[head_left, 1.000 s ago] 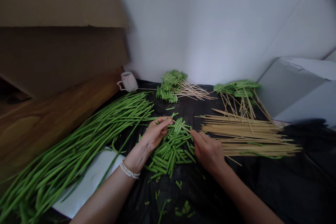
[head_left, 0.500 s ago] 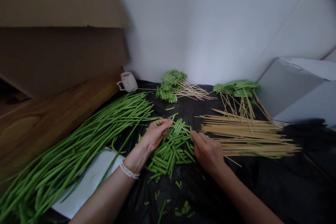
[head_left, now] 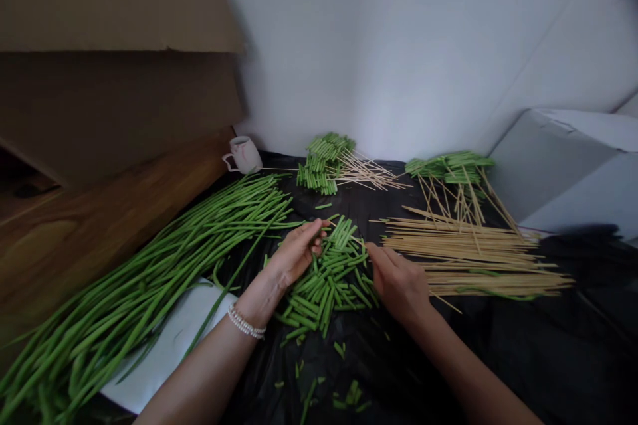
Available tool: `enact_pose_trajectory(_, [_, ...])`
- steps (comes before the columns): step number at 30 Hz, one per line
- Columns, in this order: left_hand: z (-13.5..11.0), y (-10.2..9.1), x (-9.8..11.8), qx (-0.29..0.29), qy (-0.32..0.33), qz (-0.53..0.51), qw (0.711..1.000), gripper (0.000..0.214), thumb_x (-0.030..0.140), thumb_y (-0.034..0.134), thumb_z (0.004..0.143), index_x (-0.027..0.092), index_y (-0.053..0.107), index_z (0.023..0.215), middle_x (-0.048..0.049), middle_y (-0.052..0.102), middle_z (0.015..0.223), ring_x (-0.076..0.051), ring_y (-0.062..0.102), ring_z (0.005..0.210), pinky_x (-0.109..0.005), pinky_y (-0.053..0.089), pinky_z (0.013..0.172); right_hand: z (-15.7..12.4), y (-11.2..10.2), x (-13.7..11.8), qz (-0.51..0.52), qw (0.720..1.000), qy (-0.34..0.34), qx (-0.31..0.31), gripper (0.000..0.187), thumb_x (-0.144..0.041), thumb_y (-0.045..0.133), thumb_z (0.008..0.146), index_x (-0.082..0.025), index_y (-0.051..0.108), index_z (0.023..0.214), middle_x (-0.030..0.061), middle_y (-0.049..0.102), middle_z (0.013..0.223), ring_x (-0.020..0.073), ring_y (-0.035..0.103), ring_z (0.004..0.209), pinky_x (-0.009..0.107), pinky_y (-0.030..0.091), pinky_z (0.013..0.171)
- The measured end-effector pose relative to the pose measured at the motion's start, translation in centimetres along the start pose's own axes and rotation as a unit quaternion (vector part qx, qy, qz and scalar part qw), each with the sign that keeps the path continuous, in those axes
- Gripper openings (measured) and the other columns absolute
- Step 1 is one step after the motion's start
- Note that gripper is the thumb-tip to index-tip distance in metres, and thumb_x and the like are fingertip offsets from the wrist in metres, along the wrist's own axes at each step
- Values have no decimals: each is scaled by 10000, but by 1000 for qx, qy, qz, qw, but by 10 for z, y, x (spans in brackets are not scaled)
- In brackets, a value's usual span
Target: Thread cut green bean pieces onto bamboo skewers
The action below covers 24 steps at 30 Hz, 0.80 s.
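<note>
White wall at back, black-sheeted surface (head_left: 548,345) below it; mid-surface sits a pile of cut green pieces (head_left: 323,285) — everything else is placed off that. Left of the pile: a big heap of long uncut stalks (head_left: 149,279). Right of it: a bundle of bare bamboo sticks (head_left: 473,255). Behind it, by the wall: loaded skewers (head_left: 323,163), w/ a cup (head_left: 244,154) behind-left.

Step in hand, by my read: threading cut pieces onto one stick (head_left: 349,236) held just over the pile's far edge. L hand (head_left: 294,254) is at the pile's left-rear corner, palm turned inward, bead bracelet (head_left: 244,323) on the wrist. Its grip is closed — thumb & fingertips pinch what looks like a cut piece at the stick's tip, tho the contact is small and partly hidden. R hand (head_left: 399,282) lies at the pile's right edge, back of hand up, fingers folded, grip shut on the stick's near end.

Next move calls for lining the tip up w/ the piece's middle, then a steady push along the stick w/o splitting the piece or pricking a finger
</note>
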<state>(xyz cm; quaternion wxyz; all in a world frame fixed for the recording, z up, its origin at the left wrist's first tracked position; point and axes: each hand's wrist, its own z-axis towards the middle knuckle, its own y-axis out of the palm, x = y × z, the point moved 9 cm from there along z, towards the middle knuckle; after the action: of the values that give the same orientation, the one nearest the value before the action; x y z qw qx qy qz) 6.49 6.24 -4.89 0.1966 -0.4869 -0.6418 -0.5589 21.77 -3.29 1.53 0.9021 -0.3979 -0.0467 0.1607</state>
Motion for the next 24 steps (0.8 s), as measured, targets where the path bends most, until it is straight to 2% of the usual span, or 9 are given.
enact_pose_trajectory(3, [1,-4,-1,17,-24,-51,998,182,143,575,835,59,719,911,-61,600,743,-69,521,606,-157,417,522,0,-1,1,0,1000,0,4,289,-129,436,888,-182,664,1057,-10,630,702,101,536,595,254,303,565])
enact_pose_trajectory(6, [1,-4,0,13,-20,-52,998,234,26,523,807,50,707,951,-85,639,793,-93,584,683,-173,463,595,0,0,0,4,1000,-5,0,295,-123,436,889,-184,665,1064,-11,638,712,99,540,598,249,311,573])
enact_pose_trajectory(11, [0,-6,4,18,33,-16,999,232,83,657,792,105,680,1022,-89,700,916,-96,620,746,-183,478,664,0,1,-2,7,1000,-7,-4,293,-125,437,896,-199,662,1070,-18,636,710,94,534,591,246,310,575])
enact_pose_trajectory(16, [-2,-6,18,31,105,28,994,281,145,778,693,111,690,957,-96,731,965,-82,630,733,-180,474,702,-1,-1,-4,8,1000,-16,1,294,-121,438,889,-192,658,1071,-18,625,699,97,530,596,248,322,580])
enact_pose_trajectory(19, [-3,-5,20,34,112,31,993,330,148,820,631,115,703,938,-93,739,962,-93,647,743,-199,486,738,-2,0,-5,5,1000,-18,-1,302,-120,433,887,-190,655,1079,-21,612,690,100,521,590,255,323,574])
enact_pose_trajectory(24, [-4,-3,17,27,95,23,995,359,149,825,623,115,707,961,-97,740,968,-103,663,762,-198,505,730,-2,2,-6,5,1000,-20,-8,300,-125,432,893,-188,656,1083,-21,600,688,101,511,585,260,317,571])
